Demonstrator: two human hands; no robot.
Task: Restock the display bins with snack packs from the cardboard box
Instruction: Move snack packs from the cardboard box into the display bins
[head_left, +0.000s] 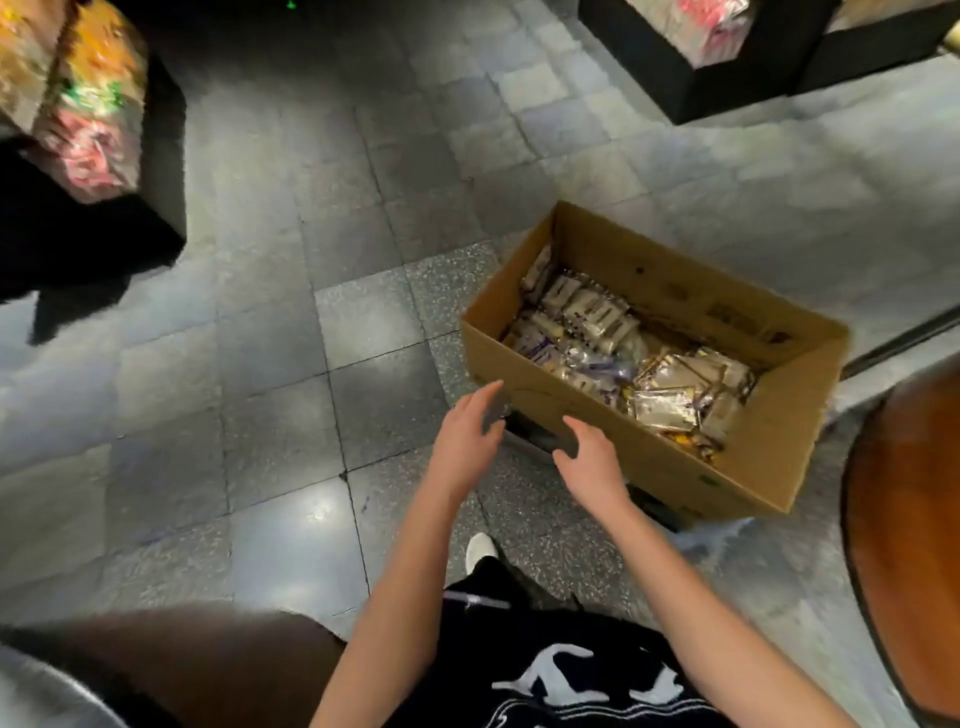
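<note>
The cardboard box (675, 280) sits open on the floor right in front of me, a bit off to my right, turned at an angle. The bottom is covered with snack packs (623, 353), mostly silvery and pale wrappers lying in a loose heap, nowhere near the rim. Both my hands are out over the near left corner of the box. My left hand (467, 441) has relaxed, spread fingers with nothing in it, and its fingertips are right at the box's near wall, though I can't tell if they're actually touching. My right hand (592, 467) is just beside it, also loose and not holding anything.

Further out, it's grey floor tiles (260, 364) all around. There's a black display bin (88, 104) up on my left stuffed with orange and pink packs, and more black display bins (727, 52) at the top right, well apart from the box. My white shoe (480, 548) pokes out below my hands.
</note>
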